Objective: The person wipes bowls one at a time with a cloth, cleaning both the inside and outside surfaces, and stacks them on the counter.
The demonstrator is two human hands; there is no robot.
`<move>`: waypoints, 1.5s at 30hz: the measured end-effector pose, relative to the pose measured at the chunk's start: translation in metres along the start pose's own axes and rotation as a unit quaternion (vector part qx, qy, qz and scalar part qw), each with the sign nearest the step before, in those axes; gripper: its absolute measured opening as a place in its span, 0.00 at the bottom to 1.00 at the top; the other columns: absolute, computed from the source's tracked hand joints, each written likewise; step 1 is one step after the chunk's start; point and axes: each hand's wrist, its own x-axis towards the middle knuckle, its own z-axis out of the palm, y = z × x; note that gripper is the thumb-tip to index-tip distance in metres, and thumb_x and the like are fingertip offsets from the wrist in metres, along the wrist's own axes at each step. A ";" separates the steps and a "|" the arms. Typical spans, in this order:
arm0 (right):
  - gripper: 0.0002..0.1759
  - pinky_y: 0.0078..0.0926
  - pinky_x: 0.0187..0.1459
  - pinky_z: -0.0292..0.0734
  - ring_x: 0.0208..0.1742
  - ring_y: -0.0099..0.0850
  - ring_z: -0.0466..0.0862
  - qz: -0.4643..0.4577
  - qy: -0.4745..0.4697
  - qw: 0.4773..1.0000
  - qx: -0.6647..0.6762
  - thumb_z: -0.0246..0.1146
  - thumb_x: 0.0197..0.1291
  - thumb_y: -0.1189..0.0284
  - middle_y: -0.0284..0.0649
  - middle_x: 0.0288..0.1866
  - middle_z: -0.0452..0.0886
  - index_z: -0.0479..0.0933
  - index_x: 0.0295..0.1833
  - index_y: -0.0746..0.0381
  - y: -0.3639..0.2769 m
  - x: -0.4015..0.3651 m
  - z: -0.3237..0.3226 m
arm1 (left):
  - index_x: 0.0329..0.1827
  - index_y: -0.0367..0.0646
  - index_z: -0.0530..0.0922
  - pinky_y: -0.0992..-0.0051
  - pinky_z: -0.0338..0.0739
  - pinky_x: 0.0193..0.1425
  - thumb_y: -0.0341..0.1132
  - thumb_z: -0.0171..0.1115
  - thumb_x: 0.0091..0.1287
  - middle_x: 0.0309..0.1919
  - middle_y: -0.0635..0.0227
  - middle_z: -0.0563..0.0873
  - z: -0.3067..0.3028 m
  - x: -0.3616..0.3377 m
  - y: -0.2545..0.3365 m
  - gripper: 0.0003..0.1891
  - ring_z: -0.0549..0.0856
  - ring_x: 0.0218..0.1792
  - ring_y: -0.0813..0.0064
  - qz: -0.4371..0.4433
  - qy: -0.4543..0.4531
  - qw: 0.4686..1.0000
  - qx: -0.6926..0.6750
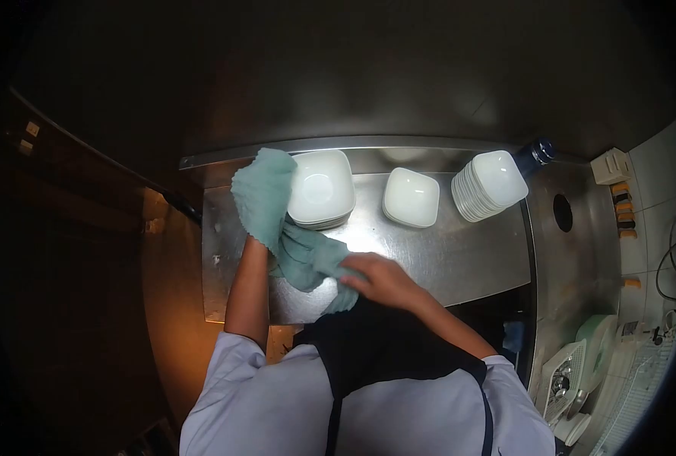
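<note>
A pale green cloth (265, 186) covers my left hand, which is at the left side of a stack of white square bowls (320, 182). Only my left forearm (250, 289) shows below the cloth, so the fingers are hidden. From there the cloth trails down and to the right in loose folds. My right hand (379, 280), slightly blurred, is closed on the lower end of this cloth, close to the black apron (383, 334). A shorter stack of white bowls (411, 197) stands to the right of the first stack.
The bowls stand on a stainless steel counter (459, 262) with a raised back ledge (368, 143). At its right, a tall leaning stack of white dishes (497, 182) is beside a dark blue bottle (537, 154). A white fan (564, 380) stands at lower right.
</note>
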 end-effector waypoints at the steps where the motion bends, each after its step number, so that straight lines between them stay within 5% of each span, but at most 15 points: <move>1: 0.23 0.46 0.66 0.80 0.67 0.50 0.83 0.014 0.081 0.996 -0.037 0.69 0.71 0.59 0.52 0.64 0.85 0.84 0.62 0.64 0.009 -0.001 -0.001 | 0.42 0.44 0.86 0.66 0.84 0.40 0.32 0.66 0.69 0.35 0.60 0.90 -0.001 -0.001 0.002 0.04 0.90 0.35 0.63 -0.033 0.008 0.999 -0.042; 5: 0.21 0.44 0.66 0.80 0.67 0.50 0.83 0.051 0.279 0.929 -0.239 0.75 0.61 0.68 0.52 0.66 0.85 0.86 0.58 0.64 0.079 -0.005 -0.025 | 0.48 0.44 0.85 0.68 0.83 0.44 0.35 0.65 0.75 0.40 0.68 0.89 -0.017 -0.011 0.023 0.06 0.88 0.40 0.68 -0.184 0.037 0.952 -0.241; 8: 0.15 0.43 0.62 0.82 0.62 0.48 0.86 0.046 0.292 0.871 -0.393 0.74 0.60 0.70 0.50 0.59 0.88 0.88 0.52 0.63 0.146 -0.011 -0.034 | 0.51 0.43 0.83 0.69 0.83 0.48 0.38 0.65 0.77 0.43 0.68 0.88 -0.044 -0.018 0.045 0.09 0.87 0.42 0.69 -0.305 0.040 0.874 -0.376; 9: 0.13 0.43 0.59 0.83 0.59 0.48 0.87 0.059 0.266 0.897 -0.349 0.74 0.61 0.70 0.49 0.56 0.89 0.88 0.50 0.63 0.157 -0.015 -0.038 | 0.52 0.43 0.83 0.69 0.83 0.50 0.39 0.65 0.77 0.43 0.68 0.88 -0.055 -0.021 0.056 0.10 0.87 0.43 0.70 -0.328 0.039 0.857 -0.395; 15: 0.08 0.44 0.49 0.83 0.46 0.48 0.89 0.065 0.225 0.950 -0.205 0.71 0.67 0.70 0.48 0.42 0.90 0.89 0.45 0.62 0.149 -0.025 -0.059 | 0.58 0.41 0.79 0.70 0.82 0.58 0.46 0.64 0.81 0.48 0.69 0.87 -0.098 -0.034 0.134 0.17 0.85 0.48 0.72 -0.213 -0.017 0.940 -0.265; 20: 0.09 0.44 0.47 0.83 0.46 0.49 0.89 0.106 0.267 0.950 -0.123 0.71 0.68 0.70 0.48 0.43 0.91 0.89 0.47 0.64 0.129 -0.039 -0.065 | 0.65 0.39 0.78 0.69 0.81 0.59 0.39 0.66 0.77 0.49 0.65 0.87 -0.086 -0.036 0.140 0.19 0.85 0.52 0.72 -0.062 -0.209 0.971 -0.104; 22: 0.08 0.44 0.51 0.85 0.48 0.48 0.90 0.055 0.284 0.948 -0.132 0.72 0.66 0.72 0.48 0.44 0.91 0.88 0.47 0.64 0.096 -0.047 -0.064 | 0.66 0.39 0.76 0.69 0.81 0.59 0.37 0.67 0.76 0.50 0.65 0.86 -0.077 -0.039 0.133 0.20 0.85 0.54 0.72 -0.011 -0.292 0.955 -0.042; 26: 0.09 0.44 0.61 0.85 0.60 0.47 0.90 -0.066 0.278 0.946 -0.151 0.74 0.61 0.79 0.44 0.49 0.92 0.88 0.47 0.64 0.011 -0.057 -0.062 | 0.71 0.43 0.73 0.69 0.81 0.64 0.42 0.64 0.78 0.57 0.64 0.84 -0.056 -0.066 0.142 0.23 0.84 0.60 0.71 -0.186 -0.230 0.893 -0.339; 29: 0.14 0.48 0.71 0.80 0.74 0.48 0.82 -0.186 0.185 0.948 -0.178 0.78 0.57 0.77 0.48 0.63 0.88 0.89 0.50 0.61 -0.022 -0.062 -0.062 | 0.75 0.46 0.71 0.68 0.81 0.68 0.49 0.56 0.84 0.63 0.63 0.81 -0.047 -0.076 0.162 0.24 0.82 0.66 0.71 -0.285 -0.137 0.752 -0.578; 32: 0.32 0.52 0.78 0.71 0.83 0.50 0.72 -0.182 0.261 0.937 -0.141 0.82 0.53 0.72 0.52 0.79 0.76 0.84 0.66 0.60 -0.058 -0.065 -0.077 | 0.76 0.46 0.69 0.67 0.78 0.73 0.52 0.48 0.88 0.65 0.63 0.79 -0.068 -0.062 0.184 0.24 0.80 0.69 0.70 -0.287 -0.149 0.695 -0.642; 35: 0.55 0.52 0.83 0.63 0.86 0.49 0.66 -0.105 0.329 0.923 0.168 0.86 0.47 0.65 0.55 0.86 0.66 0.69 0.82 0.60 -0.057 -0.056 -0.083 | 0.76 0.46 0.69 0.67 0.77 0.74 0.52 0.48 0.88 0.66 0.63 0.78 -0.078 -0.056 0.192 0.24 0.79 0.69 0.70 -0.296 -0.172 0.666 -0.663; 36: 0.66 0.51 0.84 0.60 0.86 0.47 0.66 -0.095 0.304 0.930 0.181 0.87 0.47 0.63 0.52 0.86 0.66 0.56 0.88 0.61 -0.044 -0.051 -0.079 | 0.76 0.45 0.69 0.67 0.77 0.74 0.52 0.48 0.88 0.66 0.63 0.78 -0.077 -0.057 0.191 0.24 0.79 0.69 0.70 -0.299 -0.174 0.661 -0.666; 40: 0.55 0.46 0.80 0.68 0.78 0.44 0.75 0.059 0.109 0.927 0.355 0.85 0.50 0.62 0.51 0.79 0.75 0.67 0.82 0.64 -0.026 -0.026 -0.060 | 0.77 0.45 0.69 0.67 0.77 0.74 0.51 0.49 0.88 0.66 0.63 0.78 -0.075 -0.064 0.170 0.24 0.79 0.69 0.69 -0.311 -0.132 0.681 -0.650; 43: 0.42 0.35 0.69 0.77 0.62 0.36 0.85 0.070 -0.064 0.948 0.304 0.85 0.51 0.61 0.48 0.62 0.88 0.79 0.69 0.68 -0.053 -0.013 -0.068 | 0.77 0.45 0.68 0.67 0.76 0.74 0.50 0.49 0.88 0.66 0.63 0.78 -0.087 -0.063 0.143 0.24 0.79 0.69 0.69 -0.323 -0.063 0.694 -0.640; 45: 0.40 0.32 0.66 0.78 0.60 0.34 0.86 0.036 -0.119 0.962 0.244 0.84 0.53 0.59 0.47 0.58 0.90 0.80 0.67 0.68 -0.020 -0.010 -0.047 | 0.77 0.45 0.68 0.67 0.76 0.74 0.50 0.50 0.88 0.67 0.63 0.78 -0.102 -0.063 0.120 0.24 0.79 0.69 0.69 -0.331 -0.009 0.697 -0.636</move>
